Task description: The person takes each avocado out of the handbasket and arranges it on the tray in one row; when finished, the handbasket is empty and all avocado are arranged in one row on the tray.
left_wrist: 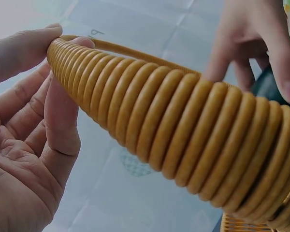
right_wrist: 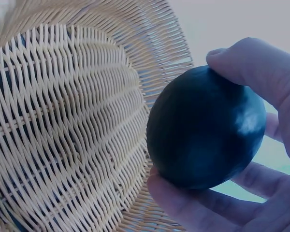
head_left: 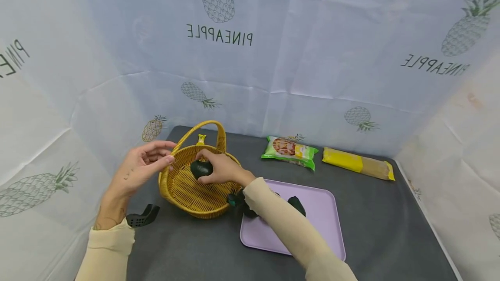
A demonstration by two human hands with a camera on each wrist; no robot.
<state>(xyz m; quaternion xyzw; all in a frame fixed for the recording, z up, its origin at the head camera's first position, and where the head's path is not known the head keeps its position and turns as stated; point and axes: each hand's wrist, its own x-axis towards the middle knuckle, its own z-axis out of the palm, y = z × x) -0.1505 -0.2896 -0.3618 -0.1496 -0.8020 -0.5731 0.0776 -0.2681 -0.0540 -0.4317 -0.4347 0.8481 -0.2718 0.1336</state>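
My left hand point(head_left: 141, 167) pinches the handle of the yellow wicker basket point(head_left: 195, 196) between thumb and fingers; the left wrist view shows the wrapped handle point(left_wrist: 150, 121) up close. Inside the basket's rim, my right hand point(head_left: 224, 169) grips a dark green avocado point(head_left: 200, 169). Seen from the right wrist, thumb and fingers curl around the sides of the avocado point(right_wrist: 203, 130), with the woven basket wall point(right_wrist: 77, 121) beside it. Another dark green avocado point(head_left: 297, 206) lies on the lilac tray point(head_left: 320, 229), which my right forearm partly covers.
Behind the tray lie a green-and-white food packet point(head_left: 290, 152) and a long yellow packet point(head_left: 357, 164). A small yellow packet point(head_left: 201, 139) sits behind the basket. Pineapple-printed cloth point(head_left: 273, 64) surrounds the dark grey table point(head_left: 195, 246) at the back and sides.
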